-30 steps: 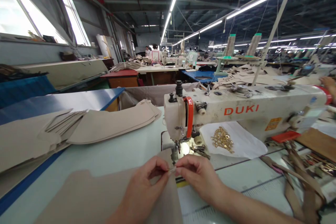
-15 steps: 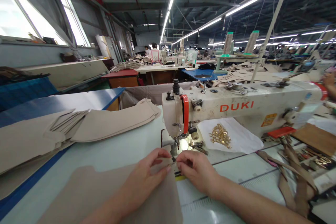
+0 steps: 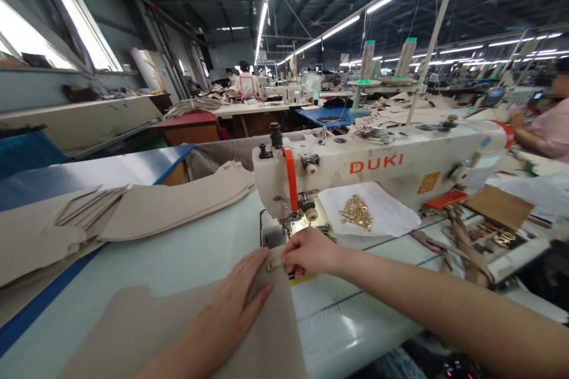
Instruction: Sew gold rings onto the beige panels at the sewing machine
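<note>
A beige fabric panel (image 3: 186, 320) lies on the pale sewing table in front of the machine. My left hand (image 3: 231, 308) rests flat on it with fingers stretched out. At the panel's top corner is a small beige tab (image 3: 276, 260) with what looks like a small metal ring. My right hand (image 3: 309, 251) pinches the tab's right end between thumb and fingers. Just beyond both hands stands the white DUKI sewing machine (image 3: 377, 157); the right hand partly hides its needle area.
Gold-coloured metal rings (image 3: 355, 213) lie heaped on a white sheet (image 3: 395, 207) under the machine arm. Stacked beige panels (image 3: 178, 201) are at the left. Fabric strips (image 3: 464, 249) and an open tool tray (image 3: 518, 251) lie right. Another person (image 3: 549, 124) sits at far right.
My left hand has gone from pinching at the corner to lying flat on the panel. My right hand has shifted slightly towards the needle, its forearm higher. The view has turned right.
</note>
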Available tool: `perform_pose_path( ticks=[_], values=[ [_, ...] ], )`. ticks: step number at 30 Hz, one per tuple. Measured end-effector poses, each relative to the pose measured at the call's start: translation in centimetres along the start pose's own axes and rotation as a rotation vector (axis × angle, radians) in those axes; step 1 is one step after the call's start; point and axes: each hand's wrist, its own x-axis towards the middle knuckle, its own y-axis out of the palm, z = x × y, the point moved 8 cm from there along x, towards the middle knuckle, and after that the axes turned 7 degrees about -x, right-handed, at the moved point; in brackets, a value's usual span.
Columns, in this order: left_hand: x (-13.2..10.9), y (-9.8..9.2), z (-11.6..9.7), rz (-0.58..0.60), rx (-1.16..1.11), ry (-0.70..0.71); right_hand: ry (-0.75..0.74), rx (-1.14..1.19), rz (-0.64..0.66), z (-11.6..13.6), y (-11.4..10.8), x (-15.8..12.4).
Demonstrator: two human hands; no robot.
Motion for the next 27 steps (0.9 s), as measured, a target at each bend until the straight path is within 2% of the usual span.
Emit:
perform_pose_path(
  ticks=[4, 9, 14, 18, 20, 24, 26, 27],
  values=[
    [1.3, -1.2, -1.9, -0.09, 0.001, 0.107, 0.042, -0.067, 0.039, 0.4, 0.0, 0.1],
    [2.3, -0.9, -4.1, -0.149, 0.031, 0.27, 0.065, -0.127, 0.07, 0.7, 0.0, 0.1],
    [2.5, -0.5, -5.0, -0.186, 0.1, 0.333, 0.075, -0.191, 0.088, 0.7, 0.0, 0.6],
    [2.7, -0.1, -5.1, -0.145, 0.133, 0.339, 0.025, -0.295, 0.107, 1.1, 0.1, 0.7],
    [2.9, 0.0, -4.9, -0.123, 0.129, 0.327, -0.039, -0.377, 0.079, 1.4, -0.2, 0.4],
    [2.9, -0.1, -4.5, -0.117, 0.089, 0.3, -0.257, -0.566, -0.091, 1.8, -1.5, -2.2],
    [2.9, -0.1, -4.4, -0.116, 0.072, 0.288, -0.459, -0.715, -0.105, 1.9, -1.3, -4.5],
    [2.9, -0.1, -4.3, -0.116, 0.066, 0.284, -0.652, -0.871, -0.093, 2.3, -0.5, -6.1]
  ],
)
